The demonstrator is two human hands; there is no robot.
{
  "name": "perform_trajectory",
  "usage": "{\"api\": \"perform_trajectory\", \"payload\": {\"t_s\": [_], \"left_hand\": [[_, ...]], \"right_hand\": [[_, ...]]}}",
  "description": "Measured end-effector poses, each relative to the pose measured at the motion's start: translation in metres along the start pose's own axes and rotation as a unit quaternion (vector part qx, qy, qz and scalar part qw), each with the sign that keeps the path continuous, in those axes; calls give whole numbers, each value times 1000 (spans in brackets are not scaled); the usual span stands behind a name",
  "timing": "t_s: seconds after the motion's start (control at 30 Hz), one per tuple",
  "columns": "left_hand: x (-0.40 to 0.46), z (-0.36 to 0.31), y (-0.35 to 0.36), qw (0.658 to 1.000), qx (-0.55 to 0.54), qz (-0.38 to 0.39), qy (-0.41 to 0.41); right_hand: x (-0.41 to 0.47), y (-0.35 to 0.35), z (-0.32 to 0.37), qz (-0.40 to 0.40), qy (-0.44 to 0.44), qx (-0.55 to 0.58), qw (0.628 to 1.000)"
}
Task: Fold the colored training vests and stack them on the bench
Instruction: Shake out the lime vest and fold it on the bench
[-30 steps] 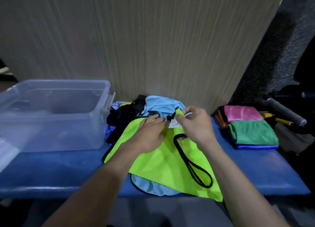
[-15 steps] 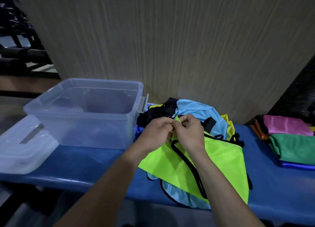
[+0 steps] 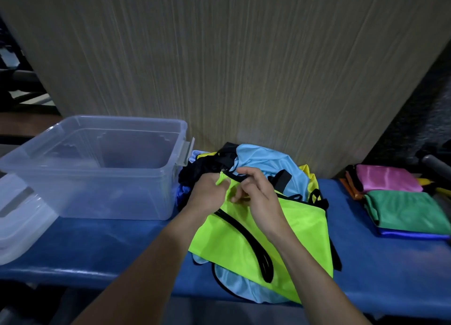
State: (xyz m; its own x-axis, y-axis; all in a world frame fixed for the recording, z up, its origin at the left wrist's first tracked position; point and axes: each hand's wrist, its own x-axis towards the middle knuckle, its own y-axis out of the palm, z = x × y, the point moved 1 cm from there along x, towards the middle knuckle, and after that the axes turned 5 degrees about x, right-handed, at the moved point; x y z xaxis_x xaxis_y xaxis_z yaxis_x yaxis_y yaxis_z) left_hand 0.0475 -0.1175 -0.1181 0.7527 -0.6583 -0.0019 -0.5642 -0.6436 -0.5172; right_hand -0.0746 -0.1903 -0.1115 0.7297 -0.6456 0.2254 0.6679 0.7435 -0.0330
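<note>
A neon green vest [image 3: 300, 229] with black trim lies spread on the blue bench [image 3: 97, 246], on top of a light blue vest [image 3: 239, 285]. My left hand [image 3: 207, 197] and my right hand [image 3: 256, 192] both pinch the green vest's top edge at its far left corner. Behind them sits a heap of unfolded vests [image 3: 266, 163] in light blue, black and yellow. At the right end of the bench rests a stack of folded vests, with a pink vest [image 3: 388, 178] behind and a green vest [image 3: 407, 210] over a blue one in front.
A clear plastic bin [image 3: 97, 168] stands on the left of the bench, its lid [image 3: 19, 222] lying at the far left. A wood-grain wall panel [image 3: 231, 68] rises directly behind the bench. Dark equipment sits at the right edge.
The view swung left and then settled. My hands stay together on the green vest's top edge, now lifting that corner slightly.
</note>
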Motion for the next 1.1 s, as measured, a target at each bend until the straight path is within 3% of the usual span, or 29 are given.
{"api": "perform_trajectory", "payload": {"t_s": [0.07, 0.17, 0.3, 0.47, 0.57, 0.67, 0.73, 0.8, 0.87, 1.0, 1.1], "left_hand": [[4, -3, 0, 1000, -8, -24, 2], [11, -3, -2, 999, 5, -38, 6], [24, 3, -3, 993, 85, -67, 54], [34, 15, 3, 977, 187, -98, 8], [30, 12, 11, 956, 278, -96, -10], [16, -6, 19, 921, 361, -138, 48], [-1, -22, 28, 901, 362, -170, 167], [-20, -36, 40, 892, 313, -110, 307], [-36, -37, 53, 877, 307, 3, 369], [-35, -7, 51, 827, 439, 122, 328], [-31, 8, 47, 818, 442, 128, 346]], "right_hand": [[0, -16, -1, -26, -55, -127, 990], [-4, -47, -7, -39, -106, -318, 941], [-15, -84, -13, -89, -77, -436, 892], [-32, -131, -26, -166, 109, -410, 890], [-41, -150, -37, -179, 224, -305, 908], [-45, -154, -35, -169, 295, -178, 923], [-44, -153, -34, -162, 312, -138, 926], [-42, -153, -34, -177, 327, -97, 923], [-40, -152, -35, -192, 341, -59, 918], [-38, -153, -29, -191, 364, 2, 912], [-38, -155, -28, -175, 385, 35, 906]]}}
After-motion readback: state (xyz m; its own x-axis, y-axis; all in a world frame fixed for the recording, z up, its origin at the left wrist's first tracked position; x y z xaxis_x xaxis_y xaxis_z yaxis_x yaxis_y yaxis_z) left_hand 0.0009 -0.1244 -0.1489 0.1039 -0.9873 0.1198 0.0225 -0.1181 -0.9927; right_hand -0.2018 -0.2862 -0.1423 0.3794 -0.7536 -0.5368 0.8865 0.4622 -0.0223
